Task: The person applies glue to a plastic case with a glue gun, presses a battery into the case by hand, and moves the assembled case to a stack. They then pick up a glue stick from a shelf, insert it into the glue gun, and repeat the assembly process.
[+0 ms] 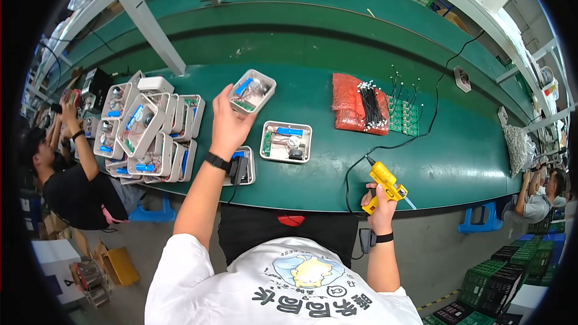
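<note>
My left hand (pixel 233 121) grips a white plastic housing (pixel 257 101) by its near left side, tilted above the bench. Inside it show a blue battery, a green circuit board and wires. My right hand (pixel 380 206) is closed round a yellow hot glue gun (pixel 385 182), its nozzle pointing up and to the left and a glue stick out of its back. Between the hands, another open housing (pixel 286 142) lies on the green bench with a blue battery and a round black part inside. One more housing (pixel 248 174) is partly hidden behind my left wrist.
Many filled housings (pixel 147 126) are stacked at the left. Red bubble-wrap (pixel 349 101), black cables (pixel 373 108) and green circuit boards (pixel 404 118) lie right of centre. A black cord (pixel 431 121) runs across the bench (pixel 457 150). People sit at both sides.
</note>
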Motion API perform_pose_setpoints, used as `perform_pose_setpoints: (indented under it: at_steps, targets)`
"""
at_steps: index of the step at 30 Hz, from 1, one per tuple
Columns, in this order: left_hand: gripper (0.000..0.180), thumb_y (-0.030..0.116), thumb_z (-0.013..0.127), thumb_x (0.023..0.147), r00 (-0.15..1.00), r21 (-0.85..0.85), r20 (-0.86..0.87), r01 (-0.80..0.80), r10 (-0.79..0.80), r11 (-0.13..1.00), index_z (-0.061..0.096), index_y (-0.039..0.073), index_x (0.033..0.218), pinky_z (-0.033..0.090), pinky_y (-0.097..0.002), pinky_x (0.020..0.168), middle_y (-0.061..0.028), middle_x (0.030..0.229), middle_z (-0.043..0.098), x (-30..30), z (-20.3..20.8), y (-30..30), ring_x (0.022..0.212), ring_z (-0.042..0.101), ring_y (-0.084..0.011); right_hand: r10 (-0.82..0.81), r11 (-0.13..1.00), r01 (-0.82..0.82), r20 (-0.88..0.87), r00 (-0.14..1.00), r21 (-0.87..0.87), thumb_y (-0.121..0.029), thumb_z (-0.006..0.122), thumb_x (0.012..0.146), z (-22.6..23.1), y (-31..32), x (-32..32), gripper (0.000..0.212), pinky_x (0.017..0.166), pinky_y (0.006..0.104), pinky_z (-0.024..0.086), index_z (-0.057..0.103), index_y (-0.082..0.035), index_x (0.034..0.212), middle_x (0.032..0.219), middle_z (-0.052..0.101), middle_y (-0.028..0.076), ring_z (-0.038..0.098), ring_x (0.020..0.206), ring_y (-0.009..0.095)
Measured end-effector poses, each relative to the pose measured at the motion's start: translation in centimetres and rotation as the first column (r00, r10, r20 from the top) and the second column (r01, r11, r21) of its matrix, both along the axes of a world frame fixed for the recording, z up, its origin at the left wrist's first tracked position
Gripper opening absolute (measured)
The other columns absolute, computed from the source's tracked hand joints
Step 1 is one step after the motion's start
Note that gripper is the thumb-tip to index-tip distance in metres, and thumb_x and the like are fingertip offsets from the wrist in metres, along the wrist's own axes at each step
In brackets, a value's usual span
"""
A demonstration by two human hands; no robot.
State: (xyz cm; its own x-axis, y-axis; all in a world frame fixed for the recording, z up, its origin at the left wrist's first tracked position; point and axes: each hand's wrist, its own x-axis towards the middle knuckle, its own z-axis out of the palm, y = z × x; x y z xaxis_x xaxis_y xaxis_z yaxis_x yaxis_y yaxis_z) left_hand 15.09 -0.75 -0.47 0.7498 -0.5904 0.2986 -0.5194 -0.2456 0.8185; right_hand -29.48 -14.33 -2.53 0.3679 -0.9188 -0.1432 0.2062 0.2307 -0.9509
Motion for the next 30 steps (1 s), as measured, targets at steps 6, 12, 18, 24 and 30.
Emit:
perform_pose_setpoints:
  at_steps: [6, 12, 18, 24, 30]
  targets:
    - [0.116, 0.026, 0.099, 0.075, 0.927, 0.161, 0.272, 0.221, -0.259, 0.962, 0.036, 0.011, 0.171, 0.054, -0.0508, 0.116, -0.0229, 0.150, 0.056, -4.8, 4.1, 1.1, 0.148, 0.055, -0.0420, 0.013, 1.000, -0.014, 0.068, 0.998, 0.010, -0.020, 0.068, 0.112, -0.3, -0.4, -0.5, 0.026, 0.058, 0.0354, 0.055, 0.067, 0.002, 0.126, 0.110, 0.076, 0.016, 0.065, 0.063, 0.017]
    - [0.101, 0.026, 0.098, 0.072, 0.751, 0.462, 0.221, 0.481, -0.622, 0.745, 0.051, 0.009, 0.160, 0.053, -0.0496, 0.115, -0.0192, 0.146, 0.060, -8.3, 7.8, 1.0, 0.139, 0.058, -0.0415, -0.012, 1.000, 0.011, 0.050, 0.999, 0.004, -0.020, 0.069, 0.111, -0.7, -0.1, -0.5, 0.028, 0.058, 0.0359, 0.056, 0.067, 0.003, 0.128, 0.110, 0.076, 0.016, 0.065, 0.063, 0.017]
    - [0.079, 0.030, 0.098, 0.074, 0.691, 0.415, 0.075, 0.635, -0.719, 0.652, 0.065, 0.007, 0.143, 0.056, -0.0488, 0.107, -0.0183, 0.141, 0.063, -14.5, 6.6, 5.4, 0.128, 0.062, -0.0410, -0.035, 0.999, 0.035, 0.028, 0.999, -0.001, -0.021, 0.066, 0.112, 0.3, 0.2, 0.6, 0.026, 0.058, 0.0363, 0.055, 0.068, 0.003, 0.120, 0.111, 0.074, 0.018, 0.063, 0.062, 0.017]
    - [0.039, 0.025, 0.090, 0.087, 0.787, 0.245, 0.028, 0.592, -0.616, 0.767, 0.077, 0.006, 0.118, 0.060, -0.0445, 0.096, -0.0124, 0.125, 0.073, -15.8, 4.5, 6.0, 0.108, 0.071, -0.0356, -0.028, 1.000, 0.028, 0.000, 1.000, -0.011, -0.022, 0.065, 0.112, 0.5, 0.0, 0.7, 0.026, 0.058, 0.0364, 0.055, 0.069, 0.003, 0.116, 0.111, 0.073, 0.018, 0.063, 0.063, 0.017]
    - [0.016, 0.021, 0.085, 0.090, 0.732, 0.424, 0.228, 0.519, -0.642, 0.742, 0.081, 0.007, 0.098, 0.060, -0.0424, 0.084, -0.0047, 0.112, 0.079, -15.9, 3.8, 4.2, 0.095, 0.074, -0.0270, -0.017, 1.000, 0.017, -0.008, 1.000, -0.014, -0.022, 0.066, 0.112, 0.6, 0.3, 0.5, 0.025, 0.059, 0.0361, 0.056, 0.069, 0.002, 0.117, 0.111, 0.073, 0.018, 0.064, 0.065, 0.017]
